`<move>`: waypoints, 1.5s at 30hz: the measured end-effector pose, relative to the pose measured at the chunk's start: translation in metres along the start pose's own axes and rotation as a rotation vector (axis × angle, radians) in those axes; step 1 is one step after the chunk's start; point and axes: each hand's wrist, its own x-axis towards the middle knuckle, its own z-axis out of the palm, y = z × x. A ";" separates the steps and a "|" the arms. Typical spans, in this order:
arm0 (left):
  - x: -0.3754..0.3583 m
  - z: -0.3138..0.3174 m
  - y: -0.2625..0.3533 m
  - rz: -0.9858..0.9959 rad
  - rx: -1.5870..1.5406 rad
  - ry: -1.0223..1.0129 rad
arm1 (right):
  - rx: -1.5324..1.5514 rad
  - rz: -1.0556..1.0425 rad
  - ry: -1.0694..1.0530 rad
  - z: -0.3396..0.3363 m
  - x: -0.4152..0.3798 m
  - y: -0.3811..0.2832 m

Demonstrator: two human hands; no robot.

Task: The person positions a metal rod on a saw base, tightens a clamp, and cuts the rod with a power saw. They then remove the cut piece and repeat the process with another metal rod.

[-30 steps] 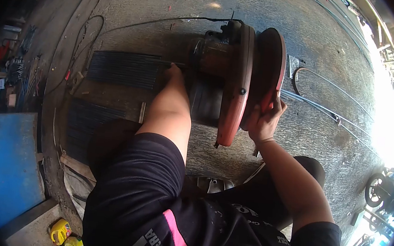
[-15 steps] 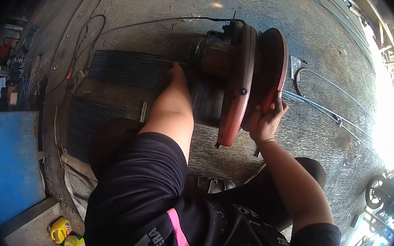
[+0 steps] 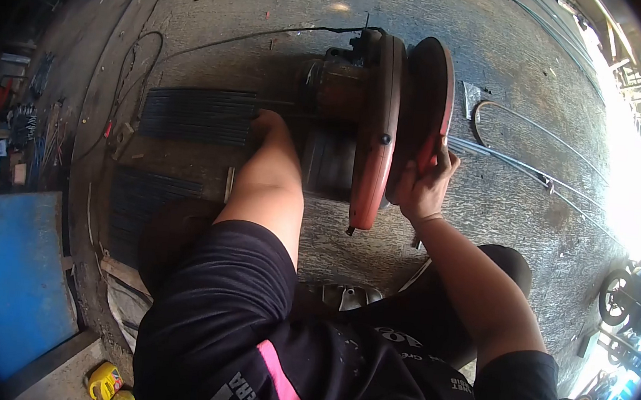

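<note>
A cut-off saw [image 3: 377, 136] with a red, worn guard stands on the floor in front of me. My right hand [image 3: 426, 185] is closed around its red handle [image 3: 427, 155], low on the right side beside the round disc cover [image 3: 427, 94]. Left of the saw, my left hand [image 3: 268, 122] is curled at the right end of a row of dark metal rods [image 3: 196, 115]. A thin dark rod [image 3: 287, 105] runs just beyond its fingers toward the saw. The left fingertips are mostly hidden, and I cannot tell what they hold.
A second row of dark rods [image 3: 151, 191] lies nearer my leg. The saw's black cable [image 3: 259, 34] loops away to the left. Long thin bars [image 3: 517, 163] stretch right from the saw. A blue panel [image 3: 13, 271] and a yellow container [image 3: 104, 382] are at the lower left.
My left hand has moved left and slightly nearer me, from beside the saw to the rods' right end. My right hand stays on the handle. The whole view has shifted slightly.
</note>
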 end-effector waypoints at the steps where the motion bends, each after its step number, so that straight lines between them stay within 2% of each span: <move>1: 0.009 -0.003 0.000 0.011 -0.071 0.089 | 0.001 -0.001 0.003 -0.001 0.000 0.000; 5: 0.038 -0.026 0.006 -0.067 0.048 0.051 | -0.037 0.014 0.000 0.000 -0.001 -0.001; 9: 0.069 -0.056 0.012 -0.039 -0.162 0.044 | -0.052 0.070 -0.025 -0.005 0.000 -0.008; 10: 0.070 -0.073 0.015 -0.043 -0.187 0.031 | -0.177 0.153 -0.053 -0.010 0.001 -0.015; 11: 0.075 -0.090 0.019 -0.049 -0.206 0.043 | -0.275 0.142 -0.007 -0.012 0.006 -0.022; 13: 0.073 -0.134 0.031 -0.117 -0.195 -0.110 | -0.425 0.158 0.062 -0.022 0.027 -0.050; 14: 0.072 -0.150 0.033 -0.124 -0.206 -0.102 | -0.418 0.144 0.061 -0.027 0.040 -0.063; 16: 0.080 -0.175 0.030 -0.037 -0.203 -0.013 | -0.173 -0.156 0.118 -0.036 0.063 -0.090; 17: 0.090 -0.184 0.026 -0.045 -0.209 0.001 | -0.161 -0.167 0.112 -0.035 0.066 -0.107; 19: 0.109 -0.195 0.017 -0.113 -0.099 -0.040 | 0.258 -0.339 -0.013 -0.022 0.064 -0.150; 21: 0.107 -0.217 0.017 -0.144 -0.069 -0.083 | 0.298 -0.480 -0.167 0.007 0.048 -0.183; 22: 0.106 -0.227 0.018 -0.170 -0.035 -0.132 | 0.306 -0.373 -0.392 0.024 0.033 -0.197; 23: 0.128 -0.213 0.003 -0.180 -0.038 -0.126 | 0.253 -0.371 -0.367 0.062 0.005 -0.193; 24: 0.165 -0.186 -0.023 -0.207 -0.048 -0.086 | 0.174 -0.345 -0.564 0.081 -0.005 -0.200; 25: 0.188 -0.169 -0.039 -0.235 -0.059 -0.047 | 0.122 -0.419 -0.712 0.107 -0.012 -0.199; 26: 0.186 -0.173 -0.036 -0.247 -0.063 -0.043 | 0.045 -0.301 -0.831 0.134 -0.025 -0.198; 27: 0.177 -0.186 -0.027 -0.254 -0.082 -0.063 | 0.043 -0.308 -0.843 0.156 -0.031 -0.192; 29: 0.170 -0.197 -0.014 -0.275 -0.100 -0.079 | -0.075 -0.200 -1.247 0.192 -0.033 -0.180; 31: 0.176 -0.192 -0.014 -0.179 -0.038 -0.094 | -0.124 -0.165 -1.292 0.212 -0.030 -0.175; 33: 0.191 -0.174 -0.028 -0.201 -0.012 -0.087 | -0.174 -0.125 -1.336 0.234 -0.028 -0.165; 35: 0.203 -0.155 -0.044 -0.214 0.018 -0.083 | -0.199 -0.053 -1.272 0.258 -0.028 -0.151; 38: 0.162 -0.173 -0.030 -0.230 0.121 -0.065 | -0.254 -0.040 -1.317 0.279 -0.024 -0.139; 40: 0.128 -0.167 -0.024 0.055 0.629 -0.159 | -0.278 -0.038 -1.322 0.287 -0.031 -0.129; 41: 0.114 -0.155 -0.030 0.050 0.634 -0.152 | -0.301 -0.046 -1.313 0.293 -0.034 -0.125; 42: 0.103 -0.140 -0.042 0.130 0.657 -0.131 | -0.293 -0.047 -1.319 0.298 -0.040 -0.120; 45: 0.107 -0.124 -0.065 0.253 0.724 -0.126 | -0.358 -0.025 -1.386 0.303 -0.062 -0.106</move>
